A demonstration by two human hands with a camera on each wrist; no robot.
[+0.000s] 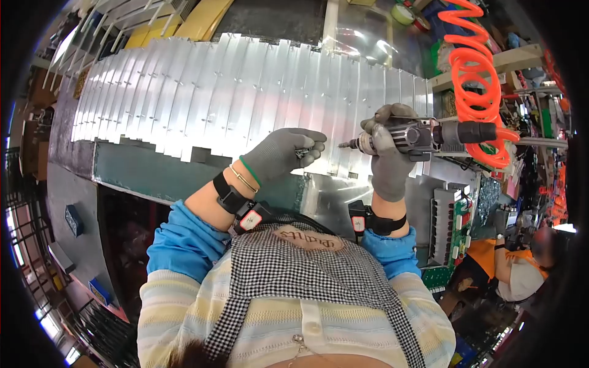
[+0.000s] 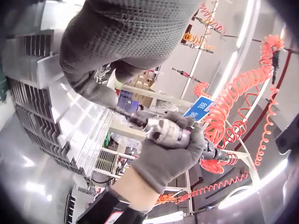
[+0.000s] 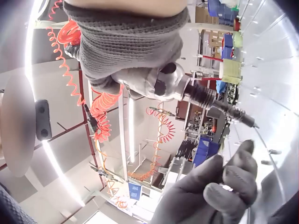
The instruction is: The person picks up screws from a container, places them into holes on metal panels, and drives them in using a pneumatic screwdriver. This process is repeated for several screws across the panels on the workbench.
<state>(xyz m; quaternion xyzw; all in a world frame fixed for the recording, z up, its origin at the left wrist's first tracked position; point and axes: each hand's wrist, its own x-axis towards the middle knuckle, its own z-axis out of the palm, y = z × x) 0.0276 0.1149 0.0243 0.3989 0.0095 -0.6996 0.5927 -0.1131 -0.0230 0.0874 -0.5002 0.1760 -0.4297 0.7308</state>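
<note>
In the head view a gloved left hand curls its fingers round a few small metal screws, low over rows of shiny metal strips. Facing it, the gloved right hand grips a power screwdriver, whose bit points left toward the left fingertips without touching them. The right wrist view shows the tool's bit just above the left hand. Upright pins stand along the strips. In the left wrist view, the right hand wraps round the tool's front body.
An orange coiled hose hangs at the right, beside the tool. Green circuit boards lie at the lower right, and another person sits beyond them. Rolls of tape are at the back; yellow sheets lie at the back left.
</note>
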